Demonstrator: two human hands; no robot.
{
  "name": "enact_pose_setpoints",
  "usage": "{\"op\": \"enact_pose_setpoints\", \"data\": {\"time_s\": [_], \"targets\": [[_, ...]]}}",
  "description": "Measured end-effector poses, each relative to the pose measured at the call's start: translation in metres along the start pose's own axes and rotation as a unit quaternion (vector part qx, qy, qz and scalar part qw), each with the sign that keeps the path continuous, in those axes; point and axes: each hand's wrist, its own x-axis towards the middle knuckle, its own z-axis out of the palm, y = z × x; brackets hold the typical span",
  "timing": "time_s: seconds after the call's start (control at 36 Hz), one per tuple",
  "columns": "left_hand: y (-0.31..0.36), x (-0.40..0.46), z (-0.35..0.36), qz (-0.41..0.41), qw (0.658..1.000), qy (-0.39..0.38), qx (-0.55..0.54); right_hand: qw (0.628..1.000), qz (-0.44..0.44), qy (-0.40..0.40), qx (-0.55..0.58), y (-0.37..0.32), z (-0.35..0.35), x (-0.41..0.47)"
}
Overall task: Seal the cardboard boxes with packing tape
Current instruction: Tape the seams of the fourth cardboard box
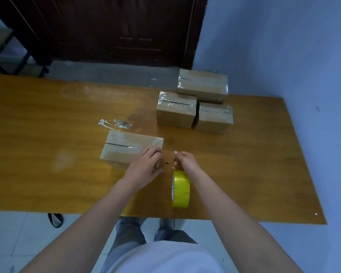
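- the left hand (149,164) sits on the right end of the nearest cardboard box (129,149), fingers curled over that end and gripping the corner, thumb down its near side
- that box lies flat on the wooden bench (47,154), a bit left of centre, with clear tape glinting along its top seam
- the right hand (183,161) is just to the right of the box, not touching it, fingers bent and pinching at something. looks like the free end of the tape, but the strip is see-through so i honestly can't make it out
- the yellow tape roll (181,189) hangs right below the right hand, standing on edge, above the near part of the bench. can't tell if it's resting on the bench or dangling
- small gap between the two hands, with a couple of dark specks on the bench there
- three more cardboard boxes sit in a cluster toward the far right of the bench: a left box (176,109), a right box (214,118) just beside it, and a far box (203,85) behind them at the back edge. all show shiny tape across their tops
- a crumpled scrap of clear tape (115,123) lies on the bench just behind the nearest box
- a dark wooden cabinet (106,30) stands on the floor beyond the bench, with a blue-ish wall (283,46) on the right
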Motion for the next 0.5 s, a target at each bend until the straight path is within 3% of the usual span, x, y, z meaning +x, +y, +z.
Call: {"op": "enact_pose_setpoints", "data": {"time_s": [0.19, 0.5], "targets": [[0.003, -0.003, -0.013, 0.066, 0.996, 0.017, 0.061, 1.000, 0.001, 0.002, -0.004, 0.000, 0.000, -0.003], [0.001, -0.012, -0.011, 0.067, 0.996, 0.023, 0.062, 0.999, -0.014, 0.003, -0.031, -0.002, 0.001, -0.011]]}}
